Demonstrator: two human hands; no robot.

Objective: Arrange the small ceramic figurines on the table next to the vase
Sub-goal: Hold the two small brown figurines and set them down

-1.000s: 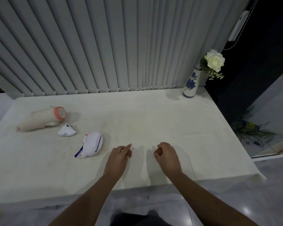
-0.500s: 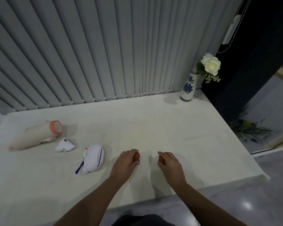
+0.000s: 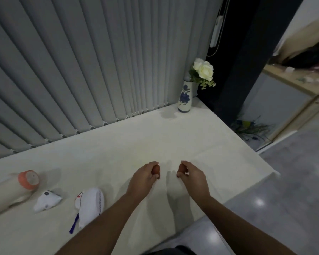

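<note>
The white vase with a blue flower pattern (image 3: 185, 97) stands at the table's far right corner and holds white roses (image 3: 203, 70). My left hand (image 3: 145, 178) and my right hand (image 3: 191, 174) hover side by side over the table's front middle. Each is curled around a small reddish-brown rounded figurine, one (image 3: 156, 170) in the left and one (image 3: 180, 168) in the right, both mostly hidden by fingers. A small white figurine (image 3: 47, 200) and a larger white figurine with a blue tassel (image 3: 90, 205) lie on the table at the left.
A beige cylinder with an orange cap (image 3: 11, 192) lies at the far left of the cream table (image 3: 155, 140). Grey vertical blinds (image 3: 99, 61) hang behind the table. The table's right edge drops to a grey floor (image 3: 284, 181), with a plant beyond it.
Both hands have lifted slightly and closed tighter, with the reddish-brown pieces now showing between the fingers. The view has swung so the vase sits nearer the centre. The objects at the left have not moved.
</note>
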